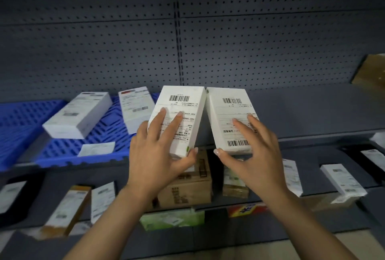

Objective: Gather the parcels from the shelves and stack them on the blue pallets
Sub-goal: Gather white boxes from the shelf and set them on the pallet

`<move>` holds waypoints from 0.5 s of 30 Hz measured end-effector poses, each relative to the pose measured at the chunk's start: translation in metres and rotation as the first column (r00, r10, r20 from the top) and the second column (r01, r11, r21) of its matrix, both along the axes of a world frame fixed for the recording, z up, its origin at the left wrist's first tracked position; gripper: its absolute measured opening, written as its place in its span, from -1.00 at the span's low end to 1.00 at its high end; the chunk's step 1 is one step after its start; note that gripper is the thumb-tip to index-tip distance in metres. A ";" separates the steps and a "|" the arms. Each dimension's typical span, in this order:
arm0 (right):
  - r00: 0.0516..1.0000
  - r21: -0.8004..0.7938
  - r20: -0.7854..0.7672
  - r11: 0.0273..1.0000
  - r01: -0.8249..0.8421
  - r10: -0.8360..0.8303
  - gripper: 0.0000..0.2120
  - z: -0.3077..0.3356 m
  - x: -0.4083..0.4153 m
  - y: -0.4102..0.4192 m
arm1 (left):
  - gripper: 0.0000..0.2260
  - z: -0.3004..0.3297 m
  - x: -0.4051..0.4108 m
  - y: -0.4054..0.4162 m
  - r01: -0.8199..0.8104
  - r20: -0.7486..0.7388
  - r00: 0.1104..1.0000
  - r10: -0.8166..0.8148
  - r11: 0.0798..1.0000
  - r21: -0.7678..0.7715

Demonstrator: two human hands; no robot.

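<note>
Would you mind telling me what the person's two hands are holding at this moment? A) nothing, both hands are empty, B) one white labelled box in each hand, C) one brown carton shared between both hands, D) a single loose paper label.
B: the left hand grips one white box and the right hand grips another white box, side by side, each with a barcode label facing up.

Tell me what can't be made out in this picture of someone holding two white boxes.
Head view only:
- The small print on the left box and right box: too small, partly under the left hand and right hand.
- The brown carton: top hidden behind both hands.
- The brown box: cut off by the right edge.
- Labels on the lower-shelf parcels: blurred.
</note>
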State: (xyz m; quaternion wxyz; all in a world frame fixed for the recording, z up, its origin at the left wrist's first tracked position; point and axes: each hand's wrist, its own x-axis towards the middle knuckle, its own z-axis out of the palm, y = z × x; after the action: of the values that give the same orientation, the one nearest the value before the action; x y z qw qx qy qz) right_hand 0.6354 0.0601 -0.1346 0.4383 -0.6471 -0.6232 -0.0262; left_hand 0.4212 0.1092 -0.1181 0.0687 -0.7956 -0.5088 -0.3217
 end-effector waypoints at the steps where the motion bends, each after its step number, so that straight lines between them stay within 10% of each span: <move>1: 1.000 -0.009 0.001 1.000 -0.016 0.016 -0.25 0.000 -0.020 -0.004 | -0.32 0.001 -0.021 -0.008 -0.016 0.001 1.000 0.016 1.000 -0.001; 15: 0.970 -0.052 0.060 0.971 -0.234 0.237 -0.22 0.020 -0.163 0.002 | -0.32 0.011 -0.188 -0.045 -0.256 0.036 0.966 0.256 0.967 -0.008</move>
State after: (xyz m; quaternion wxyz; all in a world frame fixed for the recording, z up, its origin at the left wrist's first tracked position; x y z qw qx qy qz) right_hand 0.4727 0.0623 -0.1146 0.4030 -0.5771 -0.7101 0.0186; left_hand 0.2329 0.0645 -0.1071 0.0991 -0.7173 -0.6089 -0.3240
